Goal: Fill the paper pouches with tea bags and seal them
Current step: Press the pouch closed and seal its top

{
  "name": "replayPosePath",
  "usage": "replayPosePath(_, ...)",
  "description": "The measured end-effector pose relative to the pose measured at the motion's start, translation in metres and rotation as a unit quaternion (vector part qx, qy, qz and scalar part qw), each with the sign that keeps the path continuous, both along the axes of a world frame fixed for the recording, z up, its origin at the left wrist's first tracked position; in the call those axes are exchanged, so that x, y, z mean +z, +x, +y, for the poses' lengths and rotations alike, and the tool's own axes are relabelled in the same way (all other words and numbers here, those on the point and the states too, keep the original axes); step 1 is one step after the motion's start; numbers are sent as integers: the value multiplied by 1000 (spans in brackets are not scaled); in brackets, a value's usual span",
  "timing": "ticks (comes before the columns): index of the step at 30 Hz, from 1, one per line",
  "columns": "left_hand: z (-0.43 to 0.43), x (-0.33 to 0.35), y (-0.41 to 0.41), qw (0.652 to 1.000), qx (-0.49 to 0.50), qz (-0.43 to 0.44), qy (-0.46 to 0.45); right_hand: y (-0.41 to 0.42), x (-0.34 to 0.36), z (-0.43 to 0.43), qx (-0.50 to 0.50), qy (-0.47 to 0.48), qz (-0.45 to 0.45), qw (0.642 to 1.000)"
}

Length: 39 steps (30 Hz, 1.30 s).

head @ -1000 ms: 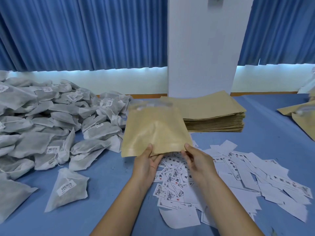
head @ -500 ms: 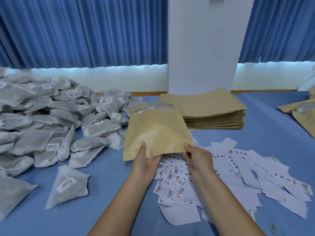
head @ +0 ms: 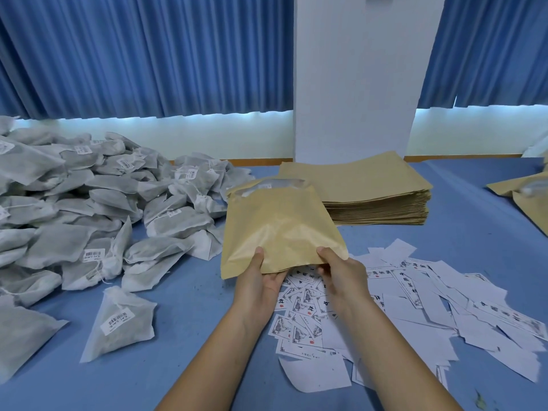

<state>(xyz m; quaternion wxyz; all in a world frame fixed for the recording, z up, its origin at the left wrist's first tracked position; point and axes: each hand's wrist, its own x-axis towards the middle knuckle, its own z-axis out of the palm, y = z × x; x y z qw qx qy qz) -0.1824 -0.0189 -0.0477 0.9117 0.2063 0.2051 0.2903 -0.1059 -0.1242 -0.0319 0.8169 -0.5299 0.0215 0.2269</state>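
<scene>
Head view: you hold one brown paper pouch by its near edge, lifted off the blue table. Your left hand pinches the near-left part of that edge, thumb on top and fingers underneath. Your right hand pinches the near-right corner the same way. The pouch's mouth points away from you and gapes slightly; whether anything is inside cannot be told.

A flat stack of pouches lies just beyond it, in front of a white pillar. A large heap of grey tea bags covers the left of the table. One single tea bag lies apart from the heap, nearer to you. Printed paper slips are scattered under and to the right of your hands. Further brown pouches lie at the far right edge.
</scene>
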Motion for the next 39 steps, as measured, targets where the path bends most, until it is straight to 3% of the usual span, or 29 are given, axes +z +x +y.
replayPosePath(4, -7, -3, 0, 998, -19, 21, 47, 1, 3, -1, 56, 6, -8, 998)
replayPosePath(9, -10, -3, 2, 998, -24, 11, 55, 1, -1, -2, 16, -18, -38, 999)
replayPosePath(14, -15, -2, 1, 997, -33, 9, 66, -8, 0, 0, 71, 10, -36, 997)
replayPosePath(18, -16, 0, 2, 996, -33, 12, 78, -7, -4, 4, 37, -12, -32, 999)
replayPosePath(25, -19, 2, 0, 992, -64, 39, 103, -17, -5, 11, 82, 65, -13, 994)
replayPosePath(29, -21, -4, 0, 981, 4, 81, 178, -13, -6, 10, 37, 56, -22, 997)
replayPosePath(33, -17, -4, -3, 972, 48, 108, 204, -14, -6, 9, 63, 65, -6, 996)
replayPosePath(39, -22, -5, -3, 966, 31, 142, 214, -16, -5, 11, 110, 76, 30, 991)
